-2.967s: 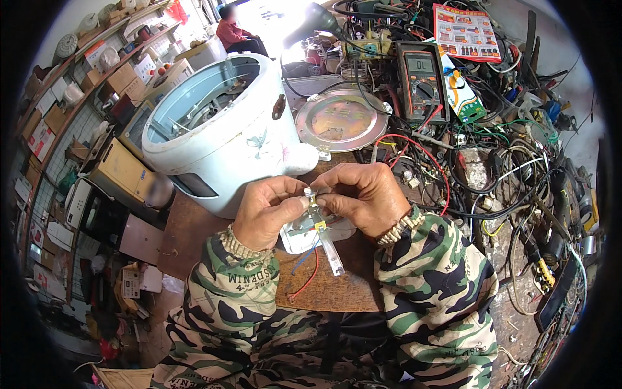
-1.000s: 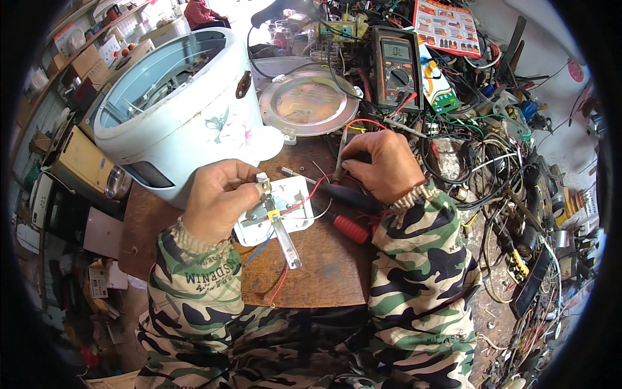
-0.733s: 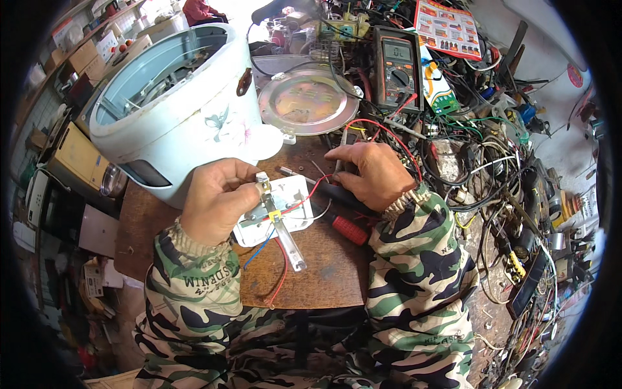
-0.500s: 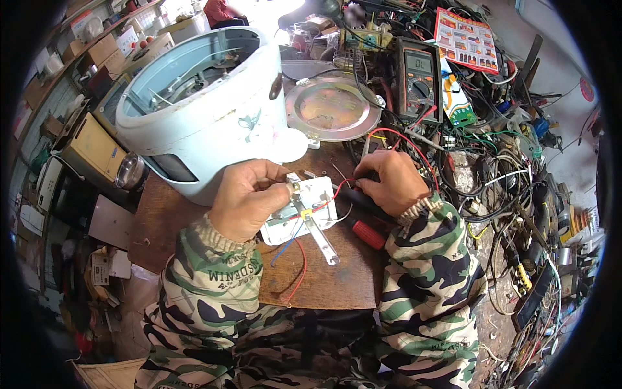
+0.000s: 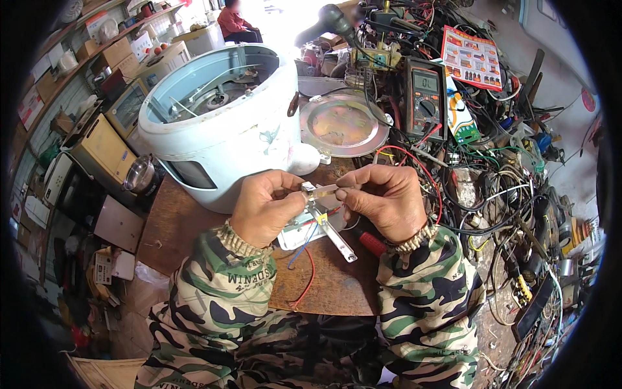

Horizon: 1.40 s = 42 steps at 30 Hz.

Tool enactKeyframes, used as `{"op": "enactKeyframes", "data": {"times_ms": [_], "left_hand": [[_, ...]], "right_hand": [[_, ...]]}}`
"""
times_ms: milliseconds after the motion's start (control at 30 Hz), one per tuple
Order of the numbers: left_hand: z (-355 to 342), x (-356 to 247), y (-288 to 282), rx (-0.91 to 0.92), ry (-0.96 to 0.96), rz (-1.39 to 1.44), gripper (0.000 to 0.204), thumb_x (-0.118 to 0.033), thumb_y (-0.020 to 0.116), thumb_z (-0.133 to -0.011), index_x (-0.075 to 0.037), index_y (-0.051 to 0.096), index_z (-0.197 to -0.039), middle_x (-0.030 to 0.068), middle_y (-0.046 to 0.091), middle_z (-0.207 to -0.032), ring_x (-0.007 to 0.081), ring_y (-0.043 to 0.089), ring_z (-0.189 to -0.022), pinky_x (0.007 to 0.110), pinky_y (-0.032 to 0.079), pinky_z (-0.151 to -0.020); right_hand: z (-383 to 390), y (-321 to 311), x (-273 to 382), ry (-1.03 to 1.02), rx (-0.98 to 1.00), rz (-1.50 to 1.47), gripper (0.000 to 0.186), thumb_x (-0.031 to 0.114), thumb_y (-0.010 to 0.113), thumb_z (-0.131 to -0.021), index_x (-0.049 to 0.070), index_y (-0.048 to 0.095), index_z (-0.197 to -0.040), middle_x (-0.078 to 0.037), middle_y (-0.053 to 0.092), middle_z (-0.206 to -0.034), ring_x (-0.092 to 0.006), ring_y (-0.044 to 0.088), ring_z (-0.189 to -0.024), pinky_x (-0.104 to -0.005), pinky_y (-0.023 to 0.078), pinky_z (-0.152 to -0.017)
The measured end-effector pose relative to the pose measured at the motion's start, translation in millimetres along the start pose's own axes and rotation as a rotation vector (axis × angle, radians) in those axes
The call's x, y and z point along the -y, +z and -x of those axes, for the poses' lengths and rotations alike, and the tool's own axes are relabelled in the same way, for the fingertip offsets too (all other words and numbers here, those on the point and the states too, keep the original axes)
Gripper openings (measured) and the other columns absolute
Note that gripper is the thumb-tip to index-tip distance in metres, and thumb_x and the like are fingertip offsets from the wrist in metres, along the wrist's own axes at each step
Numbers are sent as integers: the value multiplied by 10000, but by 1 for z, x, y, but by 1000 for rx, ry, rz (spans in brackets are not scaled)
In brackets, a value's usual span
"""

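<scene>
My left hand (image 5: 272, 204) is closed, its thumb and fingers pinching the upper end of a long metal lever bracket (image 5: 337, 240). A yellow piece (image 5: 321, 219) is fixed on the bracket, with a blue wire (image 5: 299, 253) and a red wire (image 5: 311, 275) hanging from it. My right hand (image 5: 387, 198) pinches the right end of a short flat metal strip (image 5: 326, 190), whose other end meets the bracket at my left fingertips. Whether the strip is joined to it I cannot tell. Below, partly covered, lies a white plastic housing (image 5: 289, 241) on the wooden table.
A pale blue round appliance body (image 5: 220, 139) stands behind my left hand. Beyond lie a round metal plate (image 5: 345, 123) and a multimeter (image 5: 426, 100). A red-handled tool (image 5: 372, 244) lies under my right wrist. Tangled cables (image 5: 512, 175) heap on the right. A person (image 5: 236, 24) sits far back.
My right hand has left the red lead by the housing and come left to my left hand, where it now pinches the metal strip. The view has shifted slightly.
</scene>
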State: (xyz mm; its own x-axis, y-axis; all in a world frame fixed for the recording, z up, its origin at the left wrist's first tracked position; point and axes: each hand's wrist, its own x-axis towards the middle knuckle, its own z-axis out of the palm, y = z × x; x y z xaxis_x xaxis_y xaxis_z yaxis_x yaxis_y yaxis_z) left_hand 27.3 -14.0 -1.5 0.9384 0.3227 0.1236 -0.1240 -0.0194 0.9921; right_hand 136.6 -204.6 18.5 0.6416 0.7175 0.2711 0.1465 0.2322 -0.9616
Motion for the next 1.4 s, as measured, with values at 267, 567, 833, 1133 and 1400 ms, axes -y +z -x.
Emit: {"op": "enactKeyframes", "data": {"times_ms": [267,567,833,1133,1400], "left_hand": [[1,3,-4,-36,-2,-30,224,-59,663,-835,100,639,-991,79,682,-867,70,598,-718,218,485,-641],[3,-1,-3,-21,1,-16,237,-56,660,-843,111,633,-1009,93,689,-889,77,611,-740,217,490,-653],[3,-2,-2,-30,-6,-19,260,-57,658,-844,121,622,-1030,110,692,-916,89,620,-761,229,504,-676],[4,-5,0,-29,20,-34,248,-42,653,-845,120,619,-1029,119,693,-941,104,634,-793,243,522,-721],[5,-6,1,-13,30,-28,235,-35,648,-863,120,611,-1036,132,692,-946,113,648,-812,248,538,-733]], "right_hand": [[-1,10,-4,-11,10,129,112,4,643,-896,-36,671,-997,-31,682,-760,-78,631,-658,-219,489,-574],[-1,9,-18,-68,55,241,89,20,671,-875,-37,688,-941,-87,695,-729,-111,675,-682,-265,524,-602],[2,14,-1,-260,-49,500,85,54,711,-802,6,681,-865,-139,662,-730,-257,684,-660,-321,513,-605],[3,16,-2,-340,-77,532,102,47,713,-802,2,695,-892,-135,680,-765,-255,689,-684,-309,524,-628],[4,14,-1,-183,48,354,126,49,701,-849,-25,710,-950,-140,704,-793,-149,697,-717,-292,536,-644]]}}
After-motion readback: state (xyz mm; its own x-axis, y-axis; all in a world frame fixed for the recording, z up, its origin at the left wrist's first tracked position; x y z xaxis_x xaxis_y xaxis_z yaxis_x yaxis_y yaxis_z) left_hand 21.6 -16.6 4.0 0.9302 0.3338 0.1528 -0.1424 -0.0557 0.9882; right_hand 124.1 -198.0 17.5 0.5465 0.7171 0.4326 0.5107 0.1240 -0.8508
